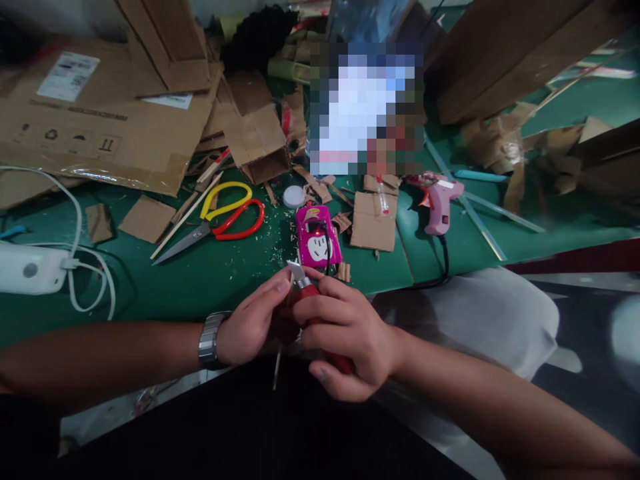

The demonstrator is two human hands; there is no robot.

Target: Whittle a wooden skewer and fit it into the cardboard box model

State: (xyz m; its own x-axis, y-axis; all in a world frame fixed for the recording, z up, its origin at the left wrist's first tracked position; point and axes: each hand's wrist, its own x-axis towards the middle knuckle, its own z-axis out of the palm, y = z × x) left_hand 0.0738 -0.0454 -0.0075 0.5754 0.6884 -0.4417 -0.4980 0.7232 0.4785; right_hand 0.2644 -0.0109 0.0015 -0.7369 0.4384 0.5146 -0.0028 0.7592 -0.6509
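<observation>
My right hand (pixel 345 327) is wrapped round the red handle of a craft knife (pixel 308 291), whose short, slanted metal blade points up and away from me. Close against it, my left hand (pixel 255 317), with a metal-banded watch (pixel 208 339) at the wrist, pinches a thin wooden stick (pixel 277 371). The stick's lower end sticks out below the hands, and its upper part shows beside the blade. Whether the blade touches the wood I cannot tell. The fingers partly hide the stick's middle. Both hands are at the table's near edge, just before a pink power socket (pixel 320 243).
Scissors (pixel 220 217) with yellow and red handles lie left on the green table (pixel 240 280), among shavings and cardboard scraps. A pink glue gun (pixel 440 203) with its cord stands right, near clear rods (pixel 485 230). A white power strip (pixel 30 270) is far left; cardboard boxes (pixel 100 127) crowd the back.
</observation>
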